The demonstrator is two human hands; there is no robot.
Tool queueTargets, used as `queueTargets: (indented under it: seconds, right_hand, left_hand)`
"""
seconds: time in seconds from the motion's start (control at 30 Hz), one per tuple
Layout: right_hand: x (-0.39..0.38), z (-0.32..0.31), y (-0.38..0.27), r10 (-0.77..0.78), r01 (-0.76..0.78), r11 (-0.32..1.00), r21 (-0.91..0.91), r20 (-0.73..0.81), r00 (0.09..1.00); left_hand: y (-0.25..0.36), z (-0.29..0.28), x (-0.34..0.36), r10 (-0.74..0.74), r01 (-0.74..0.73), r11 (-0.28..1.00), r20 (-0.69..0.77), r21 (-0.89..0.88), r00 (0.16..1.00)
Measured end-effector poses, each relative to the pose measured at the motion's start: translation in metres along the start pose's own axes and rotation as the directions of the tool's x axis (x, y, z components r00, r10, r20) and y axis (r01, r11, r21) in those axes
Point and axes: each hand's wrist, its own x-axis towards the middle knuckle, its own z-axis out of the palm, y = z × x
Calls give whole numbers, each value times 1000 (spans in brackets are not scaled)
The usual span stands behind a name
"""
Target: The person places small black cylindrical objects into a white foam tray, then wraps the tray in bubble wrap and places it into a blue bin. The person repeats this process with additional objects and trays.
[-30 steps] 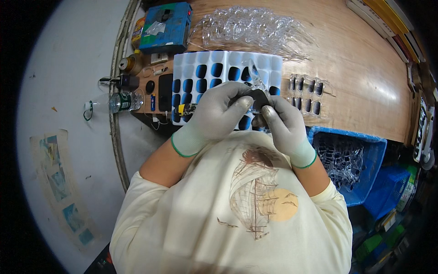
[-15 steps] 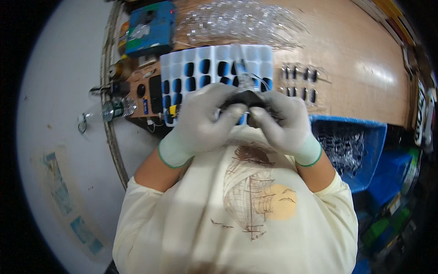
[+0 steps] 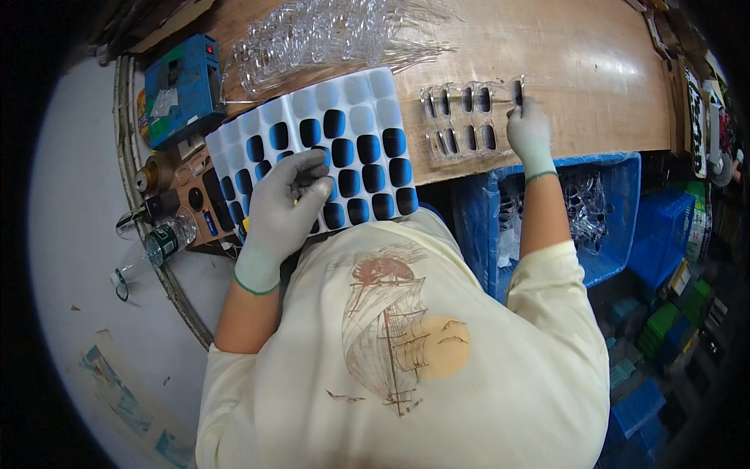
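Note:
My right hand, in a whitish glove, reaches out over the table. It is closed on a pair of clear-framed sunglasses with dark lenses, beside two rows of similar sunglasses. My left hand, gloved too, hovers over the near left part of a white tray. Its fingers are loosely curled, the thumb is apart from them, and I see nothing held. Dark lenses with blue edges fill many of the tray's hollows; the hand hides some.
Clear spectacle frames are heaped at the back. A blue box stands left of the tray. A blue crate of clear frames sits below the table edge at right. At far left lies a plastic bottle.
My hands were together in front of my chest around a dark-lensed piece. Now they are apart: the right has carried sunglasses out to the table, the left is over the tray. The view has shifted.

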Motion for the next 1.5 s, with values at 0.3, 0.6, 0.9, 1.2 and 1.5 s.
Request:
queueTargets:
  seconds: [0.3, 0.6, 0.9, 1.2, 1.5]
  right_hand:
    - [-31, 52, -50, -79, 45, 986, 158, 216, 973]
    - [-24, 64, -43, -38, 24, 993, 113, 122, 992]
    - [-58, 29, -157, -501, 507, 843, 179, -82, 861]
    - [-77, 58, -244, -506, 540, 839, -63, 274, 818]
    - [-130, -25, -209, -681, 139, 419, 897, 209, 701]
  left_hand:
    - [-35, -72, 93, 71, -15, 878, -99, 479, 993]
    - [-174, -161, 301, -371, 492, 757, -336, 430, 866]
    - [-80, -166, 195, -212, 165, 975, -403, -150, 890]
    - [-20, -109, 23, 136, -131, 991, -302, 37, 944]
    - [-3, -46, -50, 109, -133, 977, -145, -166, 983]
